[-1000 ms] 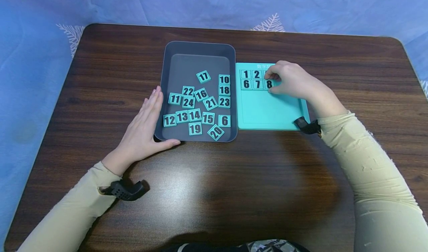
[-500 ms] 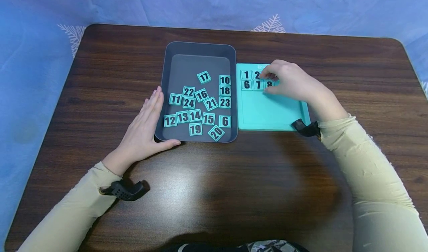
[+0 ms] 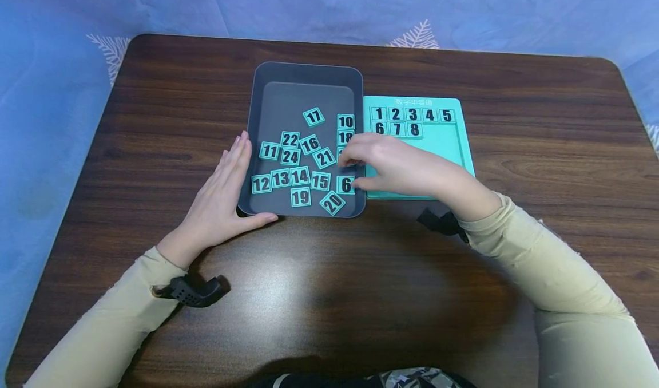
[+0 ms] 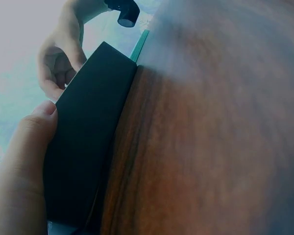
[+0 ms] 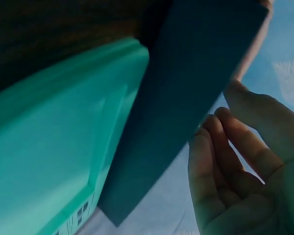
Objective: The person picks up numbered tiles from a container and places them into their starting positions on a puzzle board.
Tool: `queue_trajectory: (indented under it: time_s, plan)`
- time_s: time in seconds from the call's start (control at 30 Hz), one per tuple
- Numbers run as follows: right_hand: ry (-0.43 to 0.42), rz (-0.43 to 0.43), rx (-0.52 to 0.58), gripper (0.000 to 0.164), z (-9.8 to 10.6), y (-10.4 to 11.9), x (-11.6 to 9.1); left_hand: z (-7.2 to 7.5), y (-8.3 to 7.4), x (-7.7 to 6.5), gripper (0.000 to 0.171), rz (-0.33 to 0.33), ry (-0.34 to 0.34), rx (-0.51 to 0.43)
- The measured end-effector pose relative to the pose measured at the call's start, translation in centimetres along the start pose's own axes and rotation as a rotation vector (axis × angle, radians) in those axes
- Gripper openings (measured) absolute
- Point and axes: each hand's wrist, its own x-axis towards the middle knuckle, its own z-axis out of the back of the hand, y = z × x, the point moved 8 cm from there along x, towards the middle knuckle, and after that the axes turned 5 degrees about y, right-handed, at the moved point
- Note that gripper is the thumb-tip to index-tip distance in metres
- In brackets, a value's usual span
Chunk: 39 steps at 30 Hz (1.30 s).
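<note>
My left hand [image 3: 218,196] rests against the dark grey tray [image 3: 309,74], fingers straight along its left side and thumb at the front corner. Numbered square tiles lie scattered in the tray, among them 17 [image 3: 313,117], 21 [image 3: 324,158] and 20 [image 3: 332,203]. Over the tray's right rim reaches my right hand [image 3: 396,165], its thumb tip right by a tile reading 6 [image 3: 345,185]. Its bent fingers cover most of another tile; thumb and fingertips stand apart. A turquoise board [image 3: 412,193] adjoins the tray, with tiles 1 to 5 above 6, 7 and 8 [image 3: 414,129].
Tray and board stand on a dark wooden table [image 3: 309,296]. A blue cloth [image 3: 319,10] with white leaf prints lies beyond the table's back edge. Black devices are worn on the left wrist [image 3: 193,292] and right wrist [image 3: 443,223].
My right hand has moved left and nearer, from over the board's upper tiles to the tray's right side, uncovering the board's tile rows. The left hand has stayed at the tray.
</note>
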Motion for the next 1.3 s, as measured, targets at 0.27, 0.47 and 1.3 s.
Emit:
queue_trajectory:
  time_s: [0.27, 0.47, 1.3]
  plan:
    - [0.134, 0.009, -0.079, 0.027, -2.4, 0.6, 1.8, -0.1, 0.0, 0.0, 0.119, -0.009, -0.003, -0.012]
    - [0.204, -0.048, -0.106, 0.030, -3.3, 0.6, 2.3, 0.0, -0.1, 0.0, 0.119, -0.011, -0.004, -0.011]
    - [0.219, -0.042, -0.185, 0.019, -3.3, 0.2, 2.9, 0.0, 0.1, 0.1, 0.119, 0.001, 0.007, -0.026]
